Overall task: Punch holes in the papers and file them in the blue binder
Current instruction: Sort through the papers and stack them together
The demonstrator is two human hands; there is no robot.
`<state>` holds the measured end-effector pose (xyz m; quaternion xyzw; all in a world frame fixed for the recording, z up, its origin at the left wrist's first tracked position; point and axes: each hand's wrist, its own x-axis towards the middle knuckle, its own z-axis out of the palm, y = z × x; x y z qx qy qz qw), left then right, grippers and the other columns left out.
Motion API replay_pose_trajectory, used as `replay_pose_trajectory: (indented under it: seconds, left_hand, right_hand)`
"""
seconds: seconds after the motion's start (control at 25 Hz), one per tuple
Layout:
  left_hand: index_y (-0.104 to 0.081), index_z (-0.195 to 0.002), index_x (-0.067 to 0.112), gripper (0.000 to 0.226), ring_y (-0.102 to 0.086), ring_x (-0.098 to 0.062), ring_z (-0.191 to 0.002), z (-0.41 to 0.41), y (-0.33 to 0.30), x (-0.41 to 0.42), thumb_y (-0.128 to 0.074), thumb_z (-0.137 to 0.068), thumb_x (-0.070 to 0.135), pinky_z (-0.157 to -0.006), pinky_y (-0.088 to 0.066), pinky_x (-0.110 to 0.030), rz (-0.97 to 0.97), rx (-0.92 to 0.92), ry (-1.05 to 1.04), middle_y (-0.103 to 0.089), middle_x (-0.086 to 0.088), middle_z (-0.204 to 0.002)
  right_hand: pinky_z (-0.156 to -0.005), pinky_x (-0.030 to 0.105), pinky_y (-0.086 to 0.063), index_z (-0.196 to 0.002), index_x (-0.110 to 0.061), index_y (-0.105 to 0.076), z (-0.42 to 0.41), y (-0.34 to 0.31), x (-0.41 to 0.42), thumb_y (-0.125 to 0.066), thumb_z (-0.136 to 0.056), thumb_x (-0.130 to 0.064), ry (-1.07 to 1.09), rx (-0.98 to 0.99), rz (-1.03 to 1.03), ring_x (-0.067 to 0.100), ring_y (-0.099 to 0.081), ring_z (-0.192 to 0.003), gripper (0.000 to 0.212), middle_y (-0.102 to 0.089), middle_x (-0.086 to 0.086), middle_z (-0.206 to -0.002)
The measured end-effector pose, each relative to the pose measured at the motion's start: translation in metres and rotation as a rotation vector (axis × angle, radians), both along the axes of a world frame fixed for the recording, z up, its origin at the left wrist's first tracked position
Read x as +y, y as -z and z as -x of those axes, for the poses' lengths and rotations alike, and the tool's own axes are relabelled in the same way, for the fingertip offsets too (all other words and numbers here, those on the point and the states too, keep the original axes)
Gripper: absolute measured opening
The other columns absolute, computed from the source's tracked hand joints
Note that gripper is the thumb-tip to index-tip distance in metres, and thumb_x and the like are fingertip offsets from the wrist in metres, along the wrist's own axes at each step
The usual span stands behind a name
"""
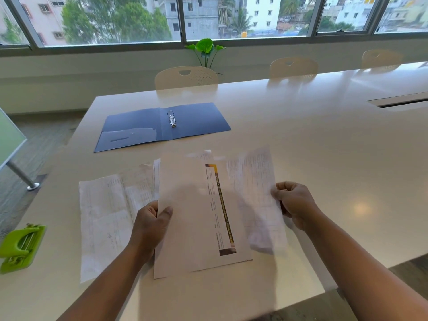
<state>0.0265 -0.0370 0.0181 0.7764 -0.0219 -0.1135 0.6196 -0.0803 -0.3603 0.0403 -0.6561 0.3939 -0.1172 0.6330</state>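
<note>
Two hands are on the papers in my head view. My left hand (pixel 151 224) pinches the left edge of a white sheet with a yellow-and-black strip (pixel 196 218), thumb on top and fingers curled beneath. My right hand (pixel 293 205) pinches the right edge of a printed form sheet (pixel 257 191), which is blurred and looks raised off the table. More printed sheets (pixel 104 218) lie flat to the left, partly under the striped one.

Farther back on the white table (pixel 324 140), the blue binder (pixel 162 126) lies spread flat, well apart from the papers, its metal ring clip (pixel 171 119) standing near the spine. At the left edge, near the table's corner, sits the green hole punch (pixel 20 247), untouched by either hand.

Beyond the table I see cream chairs (pixel 186 77), a green plant (pixel 206 49) and windows (pixel 208 17).
</note>
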Motion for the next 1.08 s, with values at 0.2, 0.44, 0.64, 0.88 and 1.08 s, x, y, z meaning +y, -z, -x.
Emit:
replay_pose_trajectory:
  seconds: [0.2,0.44,0.64,0.88,1.08]
  left_hand:
    - [-0.074,-0.101,0.014,0.017,-0.075,-0.033,-0.080,-0.013,-0.007,0.008,-0.060,-0.102,0.022,-0.077,-0.061,-0.049,0.090,0.063,-0.067,-0.078,-0.015,-0.093]
    - [-0.069,-0.091,0.010,0.029,-0.056,-0.023,-0.071,-0.020,-0.031,0.022,-0.058,-0.103,0.034,-0.074,-0.048,-0.036,0.048,-0.109,-0.105,-0.064,-0.007,-0.075]
    - [-0.064,-0.076,0.014,0.032,-0.040,-0.016,-0.055,-0.027,-0.047,0.024,-0.057,-0.104,0.027,-0.059,-0.037,-0.027,0.073,-0.103,-0.138,-0.048,0.000,-0.057]
    - [-0.064,-0.082,0.013,0.026,-0.044,-0.011,-0.061,-0.033,-0.055,0.023,-0.055,-0.105,0.022,-0.060,-0.043,-0.020,0.153,-0.082,-0.124,-0.052,0.004,-0.061]
    - [-0.070,-0.106,0.014,0.016,-0.069,-0.022,-0.099,-0.033,-0.056,0.011,-0.059,-0.103,0.025,-0.096,-0.051,-0.036,0.267,0.059,-0.098,-0.077,-0.005,-0.102]
  right_hand:
    - [-0.065,0.037,-0.055,-0.081,-0.011,-0.072,-0.002,-0.008,-0.027,-0.069,-0.097,-0.014,0.065,-0.125,0.161,0.027,-0.062,-0.069,0.017,-0.072,0.018,-0.083]
    - [-0.087,0.045,-0.060,-0.097,-0.003,-0.072,0.004,-0.038,-0.051,-0.062,-0.100,-0.007,0.041,-0.269,0.071,0.033,-0.075,-0.094,0.011,-0.076,0.020,-0.101]
    - [-0.079,0.040,-0.063,-0.103,0.000,-0.070,0.009,-0.062,-0.054,-0.059,-0.102,-0.008,-0.013,-0.305,0.068,0.028,-0.078,-0.089,0.013,-0.078,0.013,-0.100]
    - [-0.061,0.030,-0.063,-0.098,-0.007,-0.071,0.005,-0.075,-0.047,-0.059,-0.102,-0.010,-0.052,-0.333,0.026,0.020,-0.078,-0.074,0.013,-0.080,0.005,-0.087]
    - [-0.056,0.026,-0.060,-0.090,-0.003,-0.071,-0.012,-0.056,-0.019,-0.060,-0.100,-0.003,-0.085,-0.360,-0.047,0.018,-0.072,-0.062,0.014,-0.075,0.007,-0.074]
